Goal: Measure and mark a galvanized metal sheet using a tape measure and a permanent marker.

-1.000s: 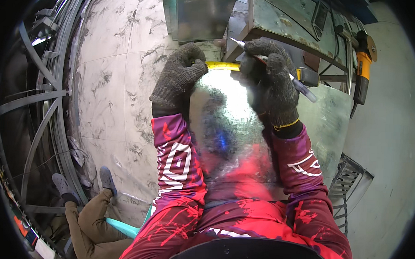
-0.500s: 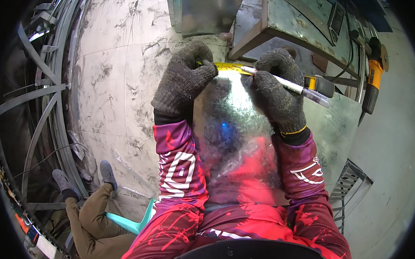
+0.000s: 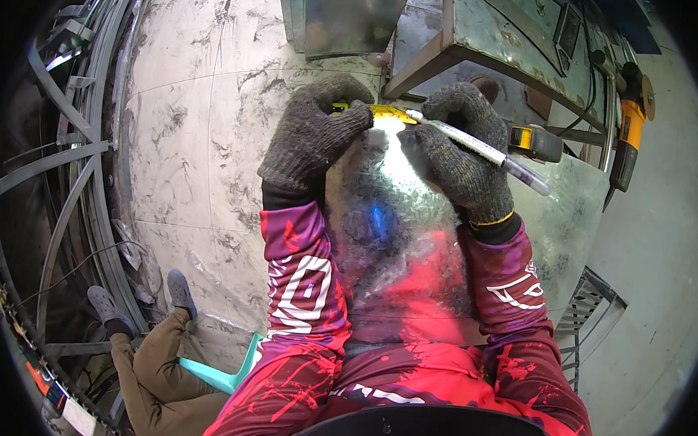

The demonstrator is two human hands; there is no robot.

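From the head camera, looking down over the person's chest, a sheet of shiny metal [image 3: 410, 244] lies across the lap and reaches away toward the far edge, where both gloved hands are at work. The left hand [image 3: 315, 131] is curled, its fingers pressed down on a yellow measuring tape [image 3: 381, 110] that runs along the sheet's far edge, pinning it flat. The right hand [image 3: 457, 149] is closed around a white marker pen [image 3: 477, 146], held like a pencil with the tip set down beside the tape, the barrel slanting out to the right.

The sheet looks thin and stiff, with a slick, mirror-like face that throws back the red sleeves and the light; I would judge it light enough for one person but floppy at its span and sharp along the cut edges, so the thick knit gloves make sense. It is best held flat with a palm on the face near the edge, or taken by two opposite edges. The tape looks springy and likely to slide on that surface unless pressed.

Beyond the hands stands a metal desk [image 3: 497, 37]; a yellow tape case [image 3: 531, 140] sits just right of the pen, and an orange angle grinder [image 3: 629, 129] hangs further right. Lower left, another person's legs [image 3: 152, 350] rest on the tiled floor [image 3: 190, 117] beside a turquoise stool [image 3: 218, 372]
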